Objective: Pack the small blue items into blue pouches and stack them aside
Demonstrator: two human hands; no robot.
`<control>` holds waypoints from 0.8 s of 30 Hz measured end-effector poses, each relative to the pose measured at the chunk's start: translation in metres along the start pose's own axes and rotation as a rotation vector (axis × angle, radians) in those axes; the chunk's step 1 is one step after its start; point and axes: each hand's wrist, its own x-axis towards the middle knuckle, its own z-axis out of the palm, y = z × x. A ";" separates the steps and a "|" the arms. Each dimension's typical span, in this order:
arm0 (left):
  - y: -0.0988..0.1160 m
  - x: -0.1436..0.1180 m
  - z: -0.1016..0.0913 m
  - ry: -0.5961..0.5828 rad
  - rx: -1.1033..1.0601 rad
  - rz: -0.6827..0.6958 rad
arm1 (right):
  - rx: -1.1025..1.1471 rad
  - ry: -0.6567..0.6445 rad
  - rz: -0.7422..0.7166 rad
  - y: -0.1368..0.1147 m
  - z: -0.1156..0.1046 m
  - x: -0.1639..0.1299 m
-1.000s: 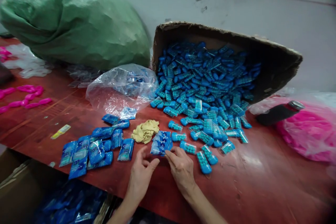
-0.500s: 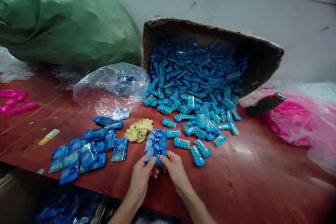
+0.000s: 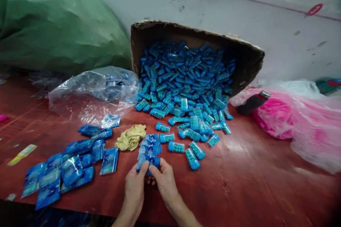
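Both hands pinch the near end of a blue printed packet [image 3: 148,160], thumbs on top and close together. My left hand [image 3: 135,183] grips its left side; my right hand [image 3: 165,180] grips its right side. More flat blue packets [image 3: 150,142] lie just beyond, overlapping it. Close by on the left is a crumpled yellow cloth [image 3: 131,137]. To the right of the hands lie loose blue-capped clear tubes [image 3: 192,159] with small turquoise balls inside. Filled blue packets [image 3: 71,170] are heaped on the left. The fingers under the packet are mostly hidden.
A cardboard box [image 3: 250,56] on its side spills many such tubes onto the red table [image 3: 239,184]. A clear plastic bag [image 3: 80,92], green sack [image 3: 58,28] and yellow cutter-like tool [image 3: 22,154] are left; a dark bottle [image 3: 252,103] and pink bag [image 3: 309,127] right.
My view has turned to the right, so the scene shifts left in the picture. Both hands still pinch the packet, their thumbs still near each other.
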 end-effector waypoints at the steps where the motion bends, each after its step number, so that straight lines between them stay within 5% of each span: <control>1: -0.001 0.001 0.000 0.004 0.011 0.006 | 0.010 0.005 0.005 0.000 0.001 0.001; 7: -0.009 0.006 0.004 0.032 -0.077 -0.083 | -0.121 0.160 -0.112 0.011 0.007 0.002; 11: -0.002 0.001 0.002 -0.126 -0.081 -0.131 | -0.263 0.062 -0.162 0.000 -0.004 -0.003; 14: 0.006 -0.003 -0.005 -0.236 -0.035 -0.162 | -0.607 0.034 -0.299 -0.025 -0.026 -0.003; 17: 0.011 -0.005 -0.011 -0.211 -0.043 -0.212 | -1.085 0.246 -0.425 -0.046 -0.048 0.009; 19: 0.012 -0.006 -0.012 -0.192 -0.080 -0.269 | -1.362 0.277 -0.395 -0.051 -0.056 0.020; 24: 0.017 -0.010 -0.012 -0.158 -0.169 -0.416 | -1.593 0.170 -0.341 -0.048 -0.060 0.032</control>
